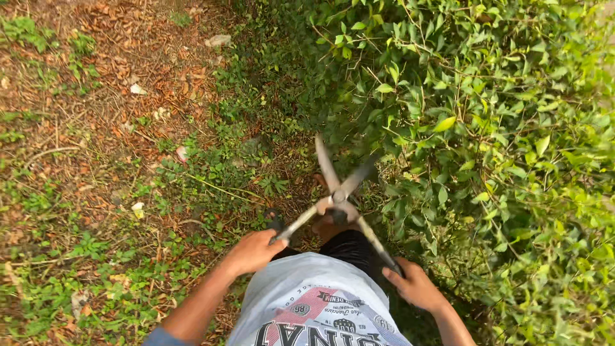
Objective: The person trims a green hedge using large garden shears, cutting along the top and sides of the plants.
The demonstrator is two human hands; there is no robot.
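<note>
Filling the whole right side of the view, a leafy green hedge (500, 141) rises from the ground and reaches from the top edge down to the bottom right corner. Left of it lies bare ground (96, 128) strewn with dry brown leaves, twigs and low weeds, with a few pale stones (219, 41) near the top edge. At the bottom edge, in the middle, shows the person's light grey printed shirt (307, 301), and dark trousers just above it.

A pair of hedge shears (337, 192) is held out in front of the body, right at the hedge's left edge. Its two blades stand apart in a narrow V, tips pointing up and into the outer leaves, and its two long handles splay down toward the hands.

The left hand (251, 251) is wrapped tight round the end of the left handle. The right hand (415, 285) is clamped on the end of the right handle, low beside the hedge. The hands are well apart.
</note>
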